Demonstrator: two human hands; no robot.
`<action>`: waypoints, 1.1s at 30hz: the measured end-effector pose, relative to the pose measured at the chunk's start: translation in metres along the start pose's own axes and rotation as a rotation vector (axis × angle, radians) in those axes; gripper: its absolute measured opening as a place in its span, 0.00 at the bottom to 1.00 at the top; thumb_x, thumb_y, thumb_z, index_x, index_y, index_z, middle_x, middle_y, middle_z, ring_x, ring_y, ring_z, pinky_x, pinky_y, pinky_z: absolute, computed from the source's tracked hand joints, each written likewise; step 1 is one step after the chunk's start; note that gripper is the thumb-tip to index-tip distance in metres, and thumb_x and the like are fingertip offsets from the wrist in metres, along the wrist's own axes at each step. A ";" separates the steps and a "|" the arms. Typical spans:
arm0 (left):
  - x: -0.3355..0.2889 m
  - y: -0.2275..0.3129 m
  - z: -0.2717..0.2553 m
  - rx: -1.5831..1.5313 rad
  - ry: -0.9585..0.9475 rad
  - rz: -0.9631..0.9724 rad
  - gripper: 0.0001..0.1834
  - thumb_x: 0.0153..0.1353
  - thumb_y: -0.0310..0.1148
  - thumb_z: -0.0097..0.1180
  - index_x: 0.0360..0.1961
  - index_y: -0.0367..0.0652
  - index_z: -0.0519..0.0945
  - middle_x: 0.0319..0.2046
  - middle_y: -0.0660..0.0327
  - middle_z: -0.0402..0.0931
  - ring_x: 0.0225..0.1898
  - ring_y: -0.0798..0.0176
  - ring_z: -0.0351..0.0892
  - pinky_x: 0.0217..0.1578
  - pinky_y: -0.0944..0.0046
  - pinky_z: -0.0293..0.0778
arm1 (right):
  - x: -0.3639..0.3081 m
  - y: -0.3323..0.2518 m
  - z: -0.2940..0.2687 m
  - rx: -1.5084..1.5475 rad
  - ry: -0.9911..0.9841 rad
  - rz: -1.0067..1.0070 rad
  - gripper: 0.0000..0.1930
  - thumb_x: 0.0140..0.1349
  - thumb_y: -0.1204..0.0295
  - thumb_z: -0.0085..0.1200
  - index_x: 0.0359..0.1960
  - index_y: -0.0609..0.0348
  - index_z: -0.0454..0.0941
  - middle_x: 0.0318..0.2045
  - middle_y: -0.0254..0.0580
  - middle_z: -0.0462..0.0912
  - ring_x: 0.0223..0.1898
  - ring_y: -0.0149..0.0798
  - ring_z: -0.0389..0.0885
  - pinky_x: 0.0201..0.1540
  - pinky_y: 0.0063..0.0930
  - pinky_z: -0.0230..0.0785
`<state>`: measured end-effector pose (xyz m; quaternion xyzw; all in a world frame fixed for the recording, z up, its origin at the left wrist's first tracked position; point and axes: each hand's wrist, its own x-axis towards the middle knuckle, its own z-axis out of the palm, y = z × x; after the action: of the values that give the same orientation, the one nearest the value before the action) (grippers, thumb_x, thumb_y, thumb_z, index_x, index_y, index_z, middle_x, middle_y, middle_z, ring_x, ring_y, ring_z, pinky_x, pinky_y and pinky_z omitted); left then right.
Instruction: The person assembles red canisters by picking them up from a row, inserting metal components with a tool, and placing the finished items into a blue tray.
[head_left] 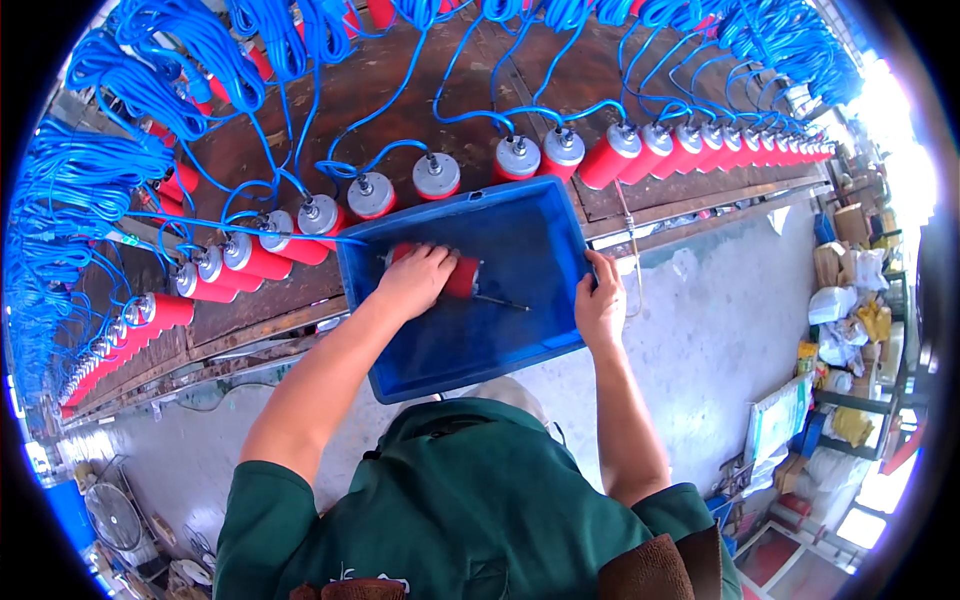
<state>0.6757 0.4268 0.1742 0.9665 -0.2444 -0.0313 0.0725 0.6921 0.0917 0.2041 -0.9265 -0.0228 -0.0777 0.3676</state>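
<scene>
A blue plastic tray (480,371) stands in front of me, its far edge against the row of red cylinders. Inside it a red cylinder with metal ends (464,278) lies on its side, somewhat blurred. My left hand (418,278) is wrapped over that cylinder from above, hiding its middle. A thin dark rod (505,303) extends from near the cylinder's right end across the tray bottom. At the tray's right wall, my right hand (602,300) grips the rim, fingers bent over the edge.
Red cylinders with grey tops (435,175) line the front of the brown bench (400,110), each trailing a blue cable. Coiled blue cables (200,70) fill the bench's back and left. Boxes and bags (850,300) are stacked at right; a fan (112,515) stands at lower left.
</scene>
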 end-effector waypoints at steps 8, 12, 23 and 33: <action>0.022 -0.005 0.003 0.104 -0.196 -0.011 0.32 0.64 0.29 0.62 0.71 0.39 0.75 0.62 0.49 0.79 0.63 0.42 0.79 0.70 0.44 0.72 | 0.000 -0.003 0.000 0.029 0.014 0.041 0.18 0.71 0.79 0.50 0.60 0.61 0.82 0.57 0.53 0.84 0.56 0.59 0.85 0.61 0.43 0.78; 0.023 -0.002 -0.004 0.079 -0.248 -0.058 0.42 0.54 0.31 0.74 0.72 0.43 0.74 0.62 0.48 0.77 0.65 0.41 0.76 0.71 0.44 0.70 | 0.000 -0.005 0.000 0.029 0.016 0.068 0.18 0.71 0.79 0.50 0.60 0.61 0.82 0.57 0.52 0.84 0.56 0.58 0.86 0.61 0.43 0.79; 0.024 0.011 -0.021 0.206 -0.287 -0.024 0.50 0.44 0.38 0.83 0.70 0.45 0.73 0.59 0.50 0.78 0.60 0.43 0.79 0.60 0.41 0.76 | -0.001 -0.003 -0.002 0.035 0.030 0.012 0.18 0.71 0.80 0.51 0.60 0.60 0.82 0.58 0.52 0.83 0.56 0.58 0.85 0.61 0.44 0.78; 0.024 0.041 -0.132 0.387 -0.534 -0.098 0.55 0.47 0.46 0.81 0.76 0.43 0.70 0.55 0.48 0.81 0.54 0.43 0.83 0.53 0.46 0.79 | 0.000 -0.004 -0.001 0.057 0.007 0.048 0.19 0.73 0.80 0.49 0.62 0.59 0.81 0.60 0.54 0.82 0.57 0.58 0.85 0.63 0.43 0.78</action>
<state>0.6904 0.3967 0.3101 0.9305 -0.2094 -0.2400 -0.1807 0.6917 0.0938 0.2072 -0.9157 -0.0017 -0.0716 0.3955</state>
